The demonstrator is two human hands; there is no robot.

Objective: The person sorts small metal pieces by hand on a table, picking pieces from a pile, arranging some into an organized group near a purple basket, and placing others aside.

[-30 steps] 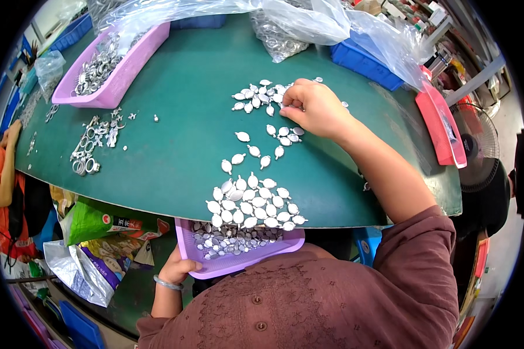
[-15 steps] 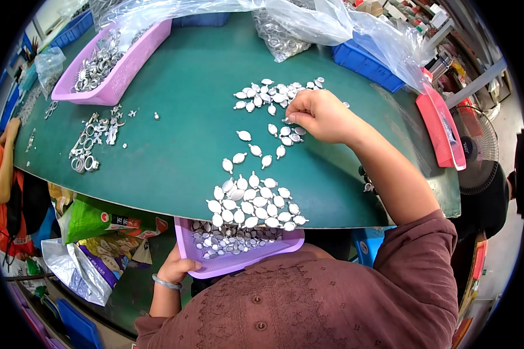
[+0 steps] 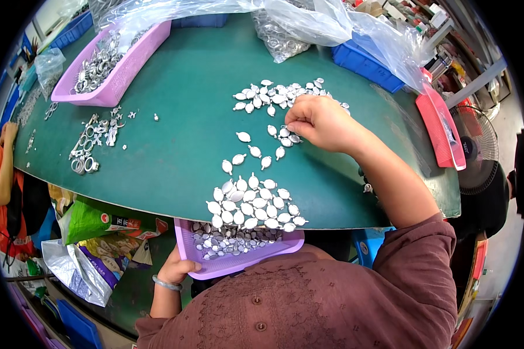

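Note:
My right hand (image 3: 320, 123) is over the middle of the green table, thumb and fingers pinched together at a small cluster of silver oval metal pieces (image 3: 286, 141). Whether a piece is between the fingertips is hidden. Just beyond it spreads a loose group of the same pieces (image 3: 279, 96), partly covered by the hand. A denser group (image 3: 247, 208) lies at the table's near edge, with a few single pieces between. Below that edge, my left hand (image 3: 179, 269) is closed on the left rim of a purple plastic basket (image 3: 239, 269) holding many small silver pieces.
A pink-purple basket (image 3: 119, 84) of metal parts stands far left, with loose rings and fittings (image 3: 87, 145) nearby. Clear plastic bags (image 3: 314, 20) and a blue bin (image 3: 367, 63) line the back. At right are a red basket (image 3: 439, 131) and a fan (image 3: 474, 142). Another person's arm (image 3: 6, 157) shows at left.
My right hand has shifted slightly toward me over the small cluster, its fingers still pinched. My left hand and the basket have stayed in place.

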